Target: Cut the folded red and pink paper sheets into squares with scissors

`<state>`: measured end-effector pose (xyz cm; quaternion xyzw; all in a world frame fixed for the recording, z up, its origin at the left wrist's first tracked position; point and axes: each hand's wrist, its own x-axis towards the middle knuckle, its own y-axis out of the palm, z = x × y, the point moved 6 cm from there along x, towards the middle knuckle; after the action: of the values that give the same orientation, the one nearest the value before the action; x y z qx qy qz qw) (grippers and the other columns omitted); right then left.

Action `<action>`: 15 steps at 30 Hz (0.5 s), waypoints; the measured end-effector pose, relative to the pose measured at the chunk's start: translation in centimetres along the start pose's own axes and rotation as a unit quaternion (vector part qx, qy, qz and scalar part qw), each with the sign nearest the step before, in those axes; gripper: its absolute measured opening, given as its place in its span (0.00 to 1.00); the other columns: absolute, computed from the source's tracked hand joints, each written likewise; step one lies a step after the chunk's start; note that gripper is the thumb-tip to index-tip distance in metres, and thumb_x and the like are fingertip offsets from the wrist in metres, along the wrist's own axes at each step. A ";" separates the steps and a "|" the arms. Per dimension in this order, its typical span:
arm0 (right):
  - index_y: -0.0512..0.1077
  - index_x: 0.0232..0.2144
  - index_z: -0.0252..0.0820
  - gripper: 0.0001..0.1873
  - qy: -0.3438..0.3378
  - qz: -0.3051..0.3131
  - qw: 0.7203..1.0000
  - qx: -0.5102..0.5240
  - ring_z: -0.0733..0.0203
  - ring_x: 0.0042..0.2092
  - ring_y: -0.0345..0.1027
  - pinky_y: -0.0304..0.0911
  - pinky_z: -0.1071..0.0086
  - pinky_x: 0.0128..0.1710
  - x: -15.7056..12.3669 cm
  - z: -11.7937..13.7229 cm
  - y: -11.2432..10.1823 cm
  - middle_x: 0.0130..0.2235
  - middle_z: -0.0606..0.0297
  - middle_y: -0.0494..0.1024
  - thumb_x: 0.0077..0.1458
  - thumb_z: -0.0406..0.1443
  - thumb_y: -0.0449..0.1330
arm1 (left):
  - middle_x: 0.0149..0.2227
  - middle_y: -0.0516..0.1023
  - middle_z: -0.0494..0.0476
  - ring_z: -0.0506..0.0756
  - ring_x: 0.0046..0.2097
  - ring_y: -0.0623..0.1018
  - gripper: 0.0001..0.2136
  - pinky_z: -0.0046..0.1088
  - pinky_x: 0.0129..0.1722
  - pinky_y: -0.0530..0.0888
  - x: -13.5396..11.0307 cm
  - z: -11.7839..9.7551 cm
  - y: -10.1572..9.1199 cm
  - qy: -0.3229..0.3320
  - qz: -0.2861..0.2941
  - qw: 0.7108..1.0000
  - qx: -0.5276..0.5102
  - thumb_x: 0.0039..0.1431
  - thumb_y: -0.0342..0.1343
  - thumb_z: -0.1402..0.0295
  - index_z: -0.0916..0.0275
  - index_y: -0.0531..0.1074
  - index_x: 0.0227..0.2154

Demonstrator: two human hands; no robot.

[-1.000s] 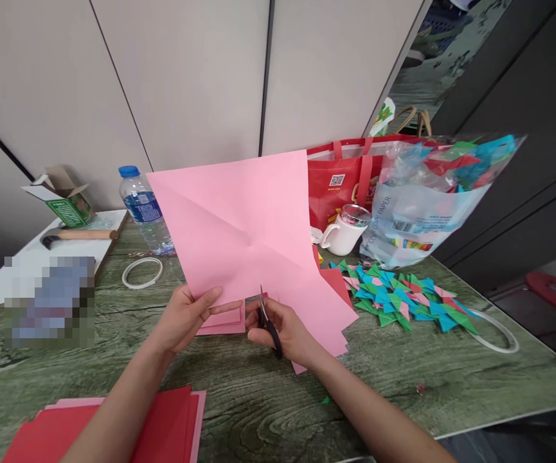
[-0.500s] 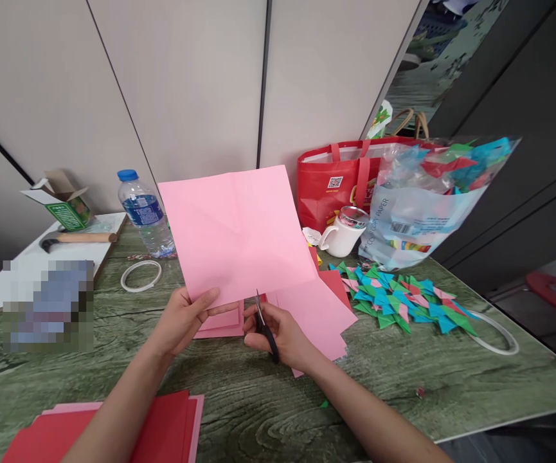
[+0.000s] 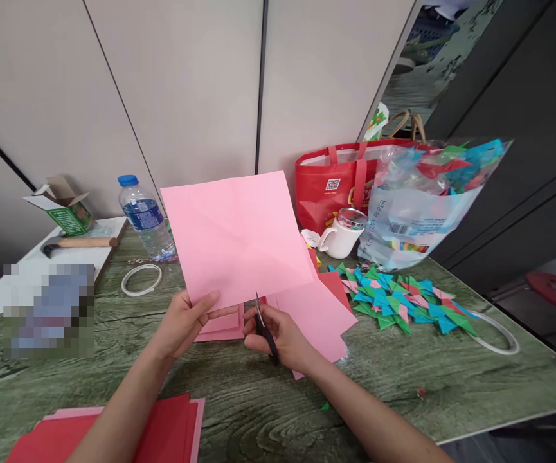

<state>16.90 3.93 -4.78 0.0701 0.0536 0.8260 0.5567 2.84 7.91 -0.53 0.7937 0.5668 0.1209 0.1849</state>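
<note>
A sheet of pink paper [image 3: 242,238] is held up above the table, its lower left edge pinched by my left hand [image 3: 188,321] between thumb and fingers. In my right hand [image 3: 278,334] is a pair of black-handled scissors [image 3: 268,337], blades pointing up near the sheet's lower edge. Beneath and behind my right hand lie more pink sheets [image 3: 311,315], overlapping some red paper [image 3: 335,289]. Smaller pink paper pieces [image 3: 222,328] show between my hands. Under my left forearm sits a stack of red and pink paper [image 3: 162,427].
Several folded paper pieces [image 3: 398,296] are heaped at right, beside a white ring [image 3: 499,337]. Behind stand a white mug [image 3: 342,238], a red bag [image 3: 323,199] and a filled plastic bag [image 3: 407,225]. A water bottle [image 3: 147,222], another ring [image 3: 141,280] and a hammer [image 3: 80,243] are at left.
The pink sheet has tilted slightly, its top edge a little lower in view. Both hands keep nearly the same place and hold; the camera view has shifted slightly.
</note>
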 end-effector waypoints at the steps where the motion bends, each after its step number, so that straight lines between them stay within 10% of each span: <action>1: 0.65 0.38 0.38 0.20 0.001 0.001 1.000 0.001 0.65 0.32 0.63 0.59 0.69 0.34 0.0 0.0 0.0 0.32 0.66 0.68 0.42 0.37 0.66 | 0.45 0.76 0.58 0.62 0.49 0.72 0.11 0.48 0.47 0.71 0.0 0.0 0.0 -0.001 0.002 1.000 -0.002 0.53 0.56 0.73 0.61 0.74 0.40; 15: 0.66 0.37 0.40 0.21 0.007 0.002 1.000 -0.004 0.65 0.31 0.62 0.59 0.69 0.33 0.1 0.3 0.2 0.31 0.66 0.68 0.41 0.41 0.65 | 0.43 0.78 0.58 0.61 0.49 0.72 0.11 0.45 0.47 0.71 -0.1 0.2 0.2 -0.016 0.004 1.000 -0.007 0.50 0.58 0.73 0.62 0.75 0.39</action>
<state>16.76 3.93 -4.45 0.0622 0.0537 0.8279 0.5548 3.07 7.67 -0.58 0.7963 0.5598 0.1126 0.1995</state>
